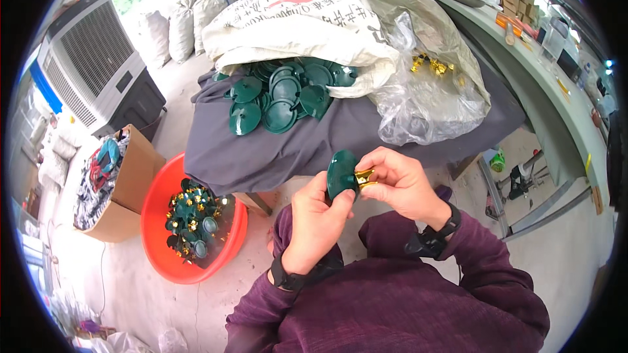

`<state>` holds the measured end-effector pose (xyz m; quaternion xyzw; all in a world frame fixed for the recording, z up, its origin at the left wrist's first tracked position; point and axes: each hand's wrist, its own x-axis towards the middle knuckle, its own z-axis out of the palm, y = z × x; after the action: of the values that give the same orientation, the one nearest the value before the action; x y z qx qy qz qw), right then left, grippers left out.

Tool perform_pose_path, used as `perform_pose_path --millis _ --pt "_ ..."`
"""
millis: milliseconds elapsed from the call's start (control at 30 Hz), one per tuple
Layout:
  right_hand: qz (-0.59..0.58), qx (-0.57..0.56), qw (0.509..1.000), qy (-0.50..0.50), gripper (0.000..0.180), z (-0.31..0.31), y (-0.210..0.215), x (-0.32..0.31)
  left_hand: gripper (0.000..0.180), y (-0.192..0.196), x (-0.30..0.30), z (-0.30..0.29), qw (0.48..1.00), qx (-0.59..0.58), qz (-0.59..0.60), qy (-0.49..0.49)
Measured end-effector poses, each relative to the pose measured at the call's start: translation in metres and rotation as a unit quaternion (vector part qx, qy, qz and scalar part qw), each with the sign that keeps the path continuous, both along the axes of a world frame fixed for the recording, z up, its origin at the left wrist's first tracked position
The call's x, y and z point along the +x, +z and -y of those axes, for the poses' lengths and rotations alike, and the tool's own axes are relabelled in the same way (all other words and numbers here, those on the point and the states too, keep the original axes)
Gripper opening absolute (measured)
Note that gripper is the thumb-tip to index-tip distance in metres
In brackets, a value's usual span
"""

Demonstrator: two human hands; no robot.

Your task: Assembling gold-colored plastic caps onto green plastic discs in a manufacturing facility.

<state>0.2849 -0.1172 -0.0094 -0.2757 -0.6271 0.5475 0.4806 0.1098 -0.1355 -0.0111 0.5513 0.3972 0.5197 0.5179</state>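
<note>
Head view: at the frame's centre my left hand [318,219] pinches the green disc [341,173], long axis near upright, and my right hand [404,186] grips the gold clip [364,178] just right of it.

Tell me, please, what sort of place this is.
Probably a small workshop: green discs spill from a white sack, and an orange-red tub holds green-and-gold pieces.

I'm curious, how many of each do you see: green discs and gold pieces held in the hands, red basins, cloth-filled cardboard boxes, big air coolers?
Held green disc: 1
Held gold piece: 1
Red basin: 1
Cloth-filled cardboard box: 1
Big air cooler: 1
Total: 5
</note>
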Motion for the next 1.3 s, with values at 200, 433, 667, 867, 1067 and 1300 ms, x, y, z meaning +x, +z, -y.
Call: perform_pose_path --millis 200,433,667,867,1067,1300 --pt "0.139 0.185 0.968 -0.098 0.025 0.005 -0.008 -0.010 0.017 -0.021 0.000 0.005 0.988 0.120 -0.088 0.045" --pt "0.164 0.157 0.968 -0.104 0.019 0.005 -0.010 -0.018 0.025 -0.020 -0.002 0.010 0.908 0.313 -0.256 0.111" --pt "0.068 -0.160 0.984 0.031 0.015 0.000 -0.007 -0.035 0.026 -0.028 -0.034 0.006 0.878 0.338 -0.328 0.086" --pt "0.158 0.072 0.956 -0.237 0.016 -0.063 0.044 0.048 0.012 -0.022 -0.154 -0.008 0.937 0.023 -0.015 0.348" --pt "0.533 0.210 0.709 -0.412 0.019 -0.189 0.041 0.192 0.045 -0.068 -0.337 -0.026 0.706 0.145 -0.419 0.552" --pt "0.688 0.088 0.602 -0.396 0.023 -0.266 0.008 0.249 0.025 0.020 -0.142 -0.097 0.813 0.286 -0.419 0.285"
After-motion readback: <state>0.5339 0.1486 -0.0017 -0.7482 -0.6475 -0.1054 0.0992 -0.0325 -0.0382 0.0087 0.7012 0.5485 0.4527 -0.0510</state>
